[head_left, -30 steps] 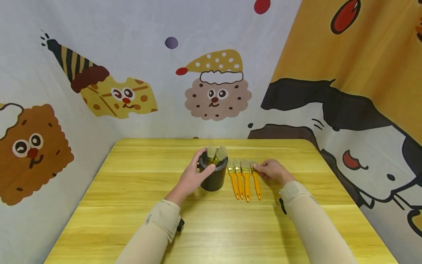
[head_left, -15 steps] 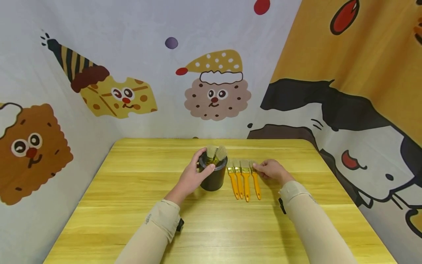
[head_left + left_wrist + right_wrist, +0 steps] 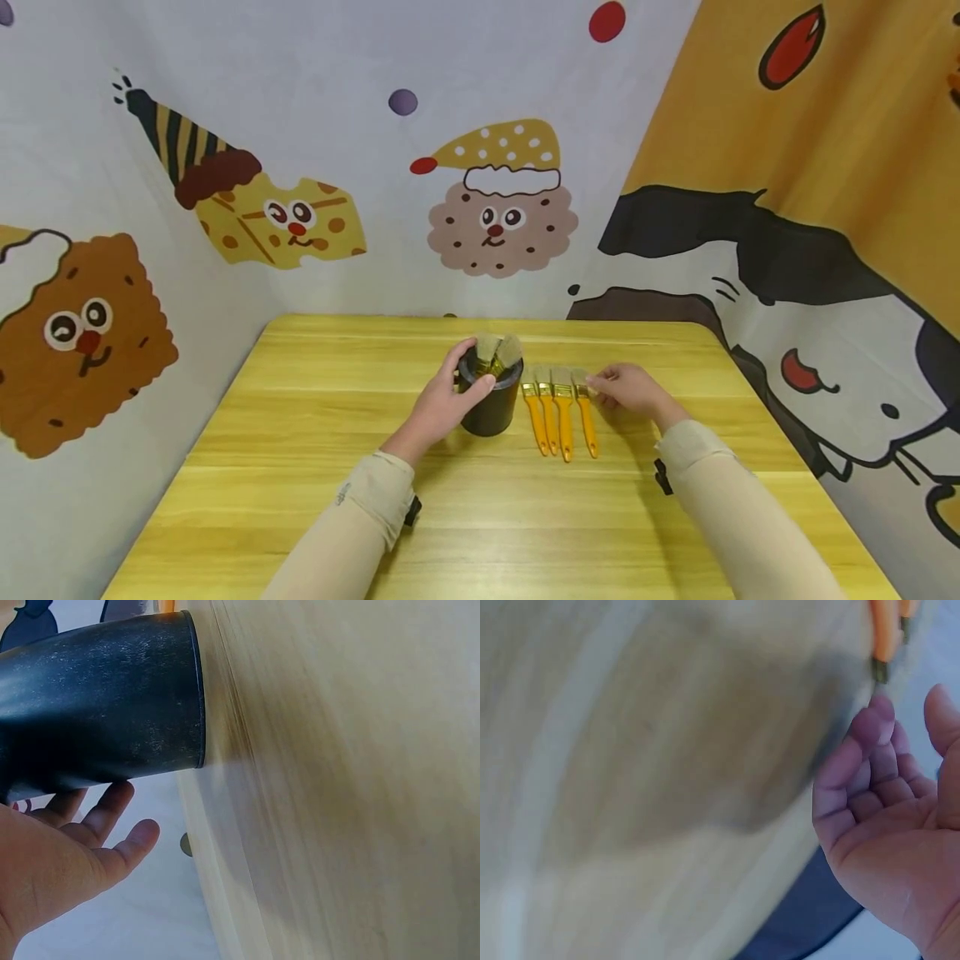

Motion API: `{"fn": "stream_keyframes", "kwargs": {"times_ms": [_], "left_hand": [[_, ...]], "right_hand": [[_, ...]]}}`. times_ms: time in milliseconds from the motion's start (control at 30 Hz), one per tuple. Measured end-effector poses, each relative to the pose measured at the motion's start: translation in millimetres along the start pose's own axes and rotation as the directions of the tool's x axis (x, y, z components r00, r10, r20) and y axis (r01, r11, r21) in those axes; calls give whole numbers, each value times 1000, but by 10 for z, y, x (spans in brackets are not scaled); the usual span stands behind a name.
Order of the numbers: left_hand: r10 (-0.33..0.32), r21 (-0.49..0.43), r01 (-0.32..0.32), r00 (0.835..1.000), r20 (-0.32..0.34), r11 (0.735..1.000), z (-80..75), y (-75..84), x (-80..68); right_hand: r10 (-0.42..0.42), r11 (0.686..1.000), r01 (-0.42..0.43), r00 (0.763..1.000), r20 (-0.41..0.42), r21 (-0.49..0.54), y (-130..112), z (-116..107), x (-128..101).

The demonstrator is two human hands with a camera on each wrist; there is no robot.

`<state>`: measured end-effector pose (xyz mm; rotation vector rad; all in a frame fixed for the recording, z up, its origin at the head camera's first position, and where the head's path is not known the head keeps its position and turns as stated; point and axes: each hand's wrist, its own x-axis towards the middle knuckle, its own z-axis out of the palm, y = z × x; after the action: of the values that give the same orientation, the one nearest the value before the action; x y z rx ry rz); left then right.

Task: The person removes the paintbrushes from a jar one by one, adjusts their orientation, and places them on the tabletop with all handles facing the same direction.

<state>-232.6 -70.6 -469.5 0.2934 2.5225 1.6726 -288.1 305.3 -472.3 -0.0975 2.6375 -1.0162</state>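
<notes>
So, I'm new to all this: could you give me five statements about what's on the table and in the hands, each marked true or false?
1. The left hand grips the black cup. True.
2. Four brushes with orange handles lie on the table. True.
3. The cup holds five brushes. False: only two brush heads show above its rim.
4. The right hand is nearest the loose brush closest to the cup. False: it is by the rightmost brush.
5. The bristles in the cup point downward. False: they point upward.
</notes>
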Motion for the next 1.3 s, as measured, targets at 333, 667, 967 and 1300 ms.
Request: {"fn": "stream_keyframes", "kwargs": {"times_ms": [333, 667, 967, 1300], "left_hand": [[19, -6, -19, 1000, 4, 1000, -14, -17, 2], [17, -2, -17, 1000, 3, 1000, -11, -15, 21], [33, -10, -33, 999, -3, 999, -7, -17, 28], [25, -21, -25, 1000, 0, 999, -9, -21, 13]], "right_hand": [[-133, 984, 126, 990, -48, -125, -475, -288, -129], [-312, 937, 319, 947, 70, -139, -1111, -23, -304], [-406, 902, 413, 911, 76, -129, -1379, 188, -303], [-404, 910, 407, 914, 43, -82, -1412, 364, -200]]}}
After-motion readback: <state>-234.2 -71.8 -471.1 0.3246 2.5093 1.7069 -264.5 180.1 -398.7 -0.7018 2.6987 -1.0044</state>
